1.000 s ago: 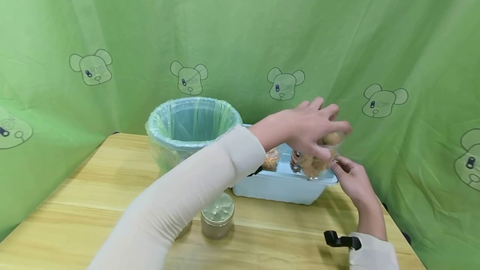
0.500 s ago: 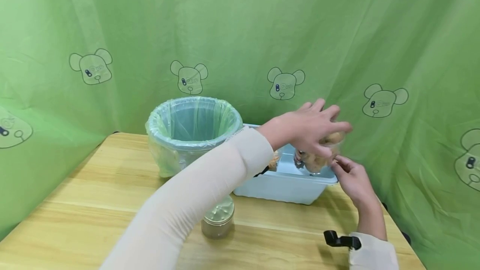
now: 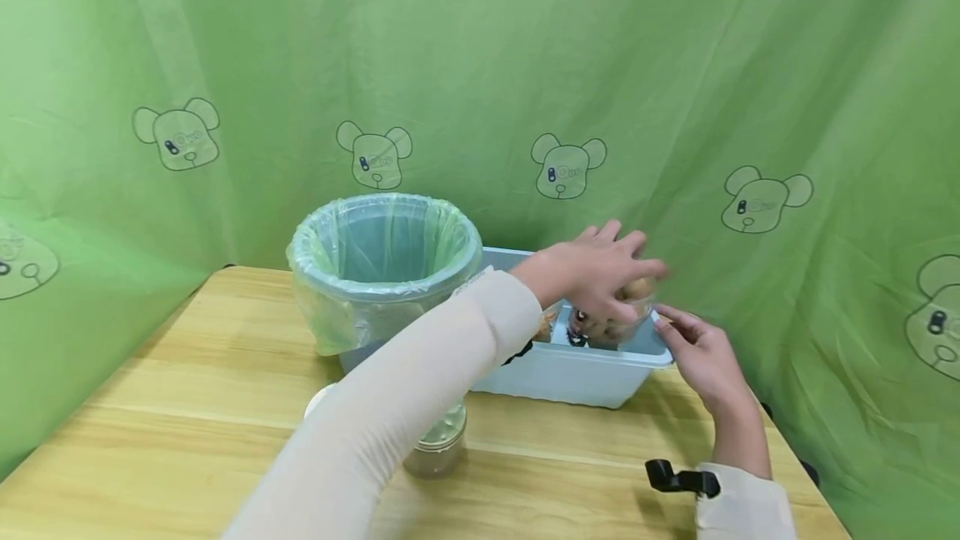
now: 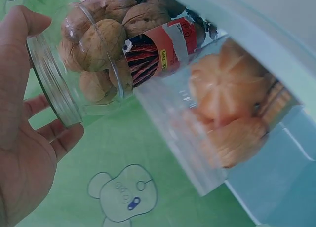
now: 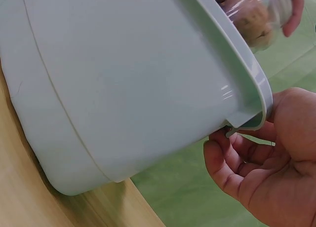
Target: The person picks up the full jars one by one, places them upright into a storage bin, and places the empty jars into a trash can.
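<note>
walnut jar point(image 4: 116, 52), gripped by left hand point(image 3: 600, 273), has sunk lower into box point(image 3: 555, 377), seemingly closer to seated; right hand point(image 3: 708, 365) holds box's rim point(image 5: 256, 71).

A wooden table point(image 3: 172, 432) bears bin point(image 3: 330, 315), tub point(image 3: 562, 382), jar point(image 3: 437, 460).

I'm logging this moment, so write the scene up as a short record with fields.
Left hand: grips walnut jar by its top end
Right hand: holds light-blue tub by its rim
In tub: clear jar with orange contents
Beside tub: lined bin
Partly behind left sleeve: small jar
Surface: wood-grain table
Backdrop: green cloth
</note>
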`<action>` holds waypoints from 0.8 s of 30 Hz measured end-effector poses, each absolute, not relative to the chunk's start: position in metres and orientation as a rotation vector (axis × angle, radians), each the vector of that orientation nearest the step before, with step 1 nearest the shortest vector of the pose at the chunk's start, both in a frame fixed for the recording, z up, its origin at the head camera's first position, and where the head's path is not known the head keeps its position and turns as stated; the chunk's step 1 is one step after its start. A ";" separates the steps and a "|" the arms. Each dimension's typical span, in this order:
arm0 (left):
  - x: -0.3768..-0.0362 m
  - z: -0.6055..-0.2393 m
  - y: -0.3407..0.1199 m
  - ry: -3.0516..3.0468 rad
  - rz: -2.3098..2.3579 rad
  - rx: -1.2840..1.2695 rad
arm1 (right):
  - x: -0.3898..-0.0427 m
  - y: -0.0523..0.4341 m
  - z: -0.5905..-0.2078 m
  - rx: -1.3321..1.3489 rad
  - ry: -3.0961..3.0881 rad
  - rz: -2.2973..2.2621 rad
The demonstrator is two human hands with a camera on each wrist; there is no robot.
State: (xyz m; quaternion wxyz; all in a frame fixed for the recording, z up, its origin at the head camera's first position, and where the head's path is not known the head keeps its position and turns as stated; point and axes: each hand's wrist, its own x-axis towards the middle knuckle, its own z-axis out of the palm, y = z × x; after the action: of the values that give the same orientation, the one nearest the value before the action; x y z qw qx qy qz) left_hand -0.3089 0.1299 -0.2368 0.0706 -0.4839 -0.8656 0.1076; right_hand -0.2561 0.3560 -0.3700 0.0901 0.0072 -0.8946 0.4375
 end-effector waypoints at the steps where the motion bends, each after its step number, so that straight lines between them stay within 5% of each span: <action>1: -0.309 -0.239 0.130 -2.616 0.326 -1.455 | -0.256 0.356 -0.370 0.024 -2.657 1.304; 24: -0.316 -0.287 0.149 -2.750 0.392 -1.484 | -0.257 0.357 -0.372 0.022 -2.659 1.286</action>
State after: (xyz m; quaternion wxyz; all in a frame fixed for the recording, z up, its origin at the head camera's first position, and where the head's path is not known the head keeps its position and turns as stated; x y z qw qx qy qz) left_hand -0.3159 0.1492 -0.2871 -0.0039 -0.4713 -0.8731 0.1245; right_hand -0.2573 0.3566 -0.3718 0.0937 0.0074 -0.8963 0.4335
